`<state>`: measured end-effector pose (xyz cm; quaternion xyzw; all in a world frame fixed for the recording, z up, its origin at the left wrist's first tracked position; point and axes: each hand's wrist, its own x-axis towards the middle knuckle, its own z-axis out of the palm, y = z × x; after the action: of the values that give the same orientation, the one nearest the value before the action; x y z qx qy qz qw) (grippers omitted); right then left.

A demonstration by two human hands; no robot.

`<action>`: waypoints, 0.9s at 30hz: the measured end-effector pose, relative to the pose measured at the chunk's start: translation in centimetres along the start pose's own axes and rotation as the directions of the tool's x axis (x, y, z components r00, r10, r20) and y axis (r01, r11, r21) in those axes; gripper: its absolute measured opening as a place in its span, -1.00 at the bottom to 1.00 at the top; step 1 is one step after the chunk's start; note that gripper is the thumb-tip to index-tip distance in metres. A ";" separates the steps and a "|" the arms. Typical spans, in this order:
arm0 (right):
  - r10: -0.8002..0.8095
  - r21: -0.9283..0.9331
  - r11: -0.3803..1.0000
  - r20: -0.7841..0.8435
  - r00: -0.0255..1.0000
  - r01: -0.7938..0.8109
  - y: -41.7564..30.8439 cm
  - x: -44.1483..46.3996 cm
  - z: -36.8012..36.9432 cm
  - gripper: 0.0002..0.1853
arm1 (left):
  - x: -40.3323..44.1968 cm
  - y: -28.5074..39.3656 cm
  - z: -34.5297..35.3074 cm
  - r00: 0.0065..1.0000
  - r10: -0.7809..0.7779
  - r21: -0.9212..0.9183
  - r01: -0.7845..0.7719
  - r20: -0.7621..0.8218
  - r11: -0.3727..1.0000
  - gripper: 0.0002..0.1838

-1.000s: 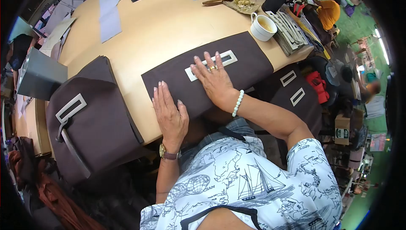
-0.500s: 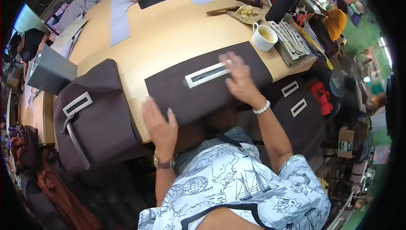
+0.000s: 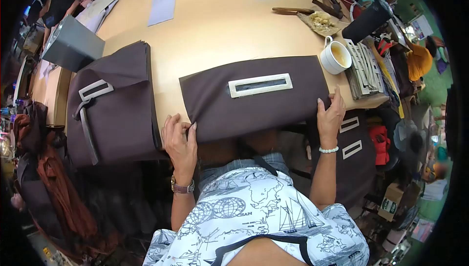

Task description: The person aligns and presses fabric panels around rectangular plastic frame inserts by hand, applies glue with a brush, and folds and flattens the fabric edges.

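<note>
Pale worktop (image 3: 234,36) is spreading out before the person, a grey box (image 3: 73,43) standing by its left edge and a white cup (image 3: 331,65) toward its right edge. Dark brown panel (image 3: 254,112) is lying along the near edge and overhanging it, its white frame (image 3: 261,91) facing up. The left hand (image 3: 180,136) is curling its fingers beside the panel's near left corner, thumb at the fabric; the right hand (image 3: 331,114) is straddling the right edge, thumb and fingers apart. I cannot tell whether either is pinching the material. The step seems to be steadying or squaring the panel by its ends; shifting it would be calling for both hands pulling evenly.
</note>
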<state>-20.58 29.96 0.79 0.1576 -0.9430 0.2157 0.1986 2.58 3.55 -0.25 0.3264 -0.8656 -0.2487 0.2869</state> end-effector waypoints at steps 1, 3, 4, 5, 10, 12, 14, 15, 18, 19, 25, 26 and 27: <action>-0.094 0.042 0.995 0.015 0.995 0.094 -1.0 0.0 0.0 -0.44 | 0.0 0.1 0.1 1.000 -0.005 -0.006 0.005 -0.009 1.000 -0.87; -0.277 0.130 0.954 0.026 0.961 0.271 -4.5 -0.2 0.4 -0.49 | 0.0 0.2 0.4 1.000 -0.008 0.017 0.008 -0.029 1.000 -0.87; -0.332 0.251 0.920 0.091 0.939 0.301 -6.5 -0.8 1.0 -0.52 | 0.0 0.2 0.5 0.999 -0.008 0.026 0.009 -0.038 1.000 -0.87; -0.392 0.370 0.873 0.145 0.908 0.317 -8.6 -1.4 1.7 -0.54 | -0.1 0.2 0.6 0.999 0.002 0.033 0.000 -0.045 0.999 -0.86; -0.472 0.427 0.830 0.192 0.860 0.359 -14.2 -3.0 5.2 -0.62 | -0.2 -0.1 0.7 0.998 0.022 0.021 -0.021 -0.067 1.000 -0.87; -0.456 0.368 0.856 0.210 0.865 0.362 -15.0 -3.0 5.2 -0.62 | 0.0 -0.1 0.7 0.996 0.030 -0.013 -0.032 -0.081 0.999 -0.88; -0.456 0.341 0.864 0.214 0.864 0.371 -15.1 -3.6 5.0 -0.64 | -0.1 0.0 0.4 0.998 0.028 -0.031 -0.029 -0.059 0.999 -0.90; -0.469 0.342 0.856 0.196 0.861 0.389 -15.1 -3.6 5.2 -0.66 | 0.1 0.2 0.3 0.999 0.026 -0.037 -0.028 -0.042 0.999 -0.90; -0.471 0.468 0.818 0.213 0.856 0.334 -14.6 -3.4 4.9 -0.67 | 0.2 0.4 -0.1 1.000 -0.011 -0.044 0.010 -0.011 0.999 -0.93; -0.469 0.527 0.796 0.228 0.853 0.297 -14.1 -3.0 4.8 -0.66 | 0.2 0.4 -0.2 1.000 -0.028 -0.046 0.027 -0.007 0.999 -0.93; -0.091 0.329 0.940 -0.005 0.996 0.088 -4.7 -0.7 1.2 -0.65 | -0.2 1.8 -0.2 0.975 -0.221 -0.431 0.209 0.021 0.878 -0.87; -0.007 0.206 0.979 -0.017 1.000 0.010 -3.2 -0.7 0.3 -0.62 | -0.5 1.5 -0.4 0.964 -0.243 -0.491 0.262 0.104 0.831 -0.74; 0.045 0.072 0.997 -0.055 0.997 -0.041 -1.1 -1.2 0.2 -0.51 | -0.4 1.9 -0.8 0.960 -0.239 -0.531 0.278 0.143 0.801 -0.65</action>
<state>-19.16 29.13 0.46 0.1379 -0.9320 0.2575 0.2146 2.58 4.95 1.38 0.3374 -0.7153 -0.5327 0.3012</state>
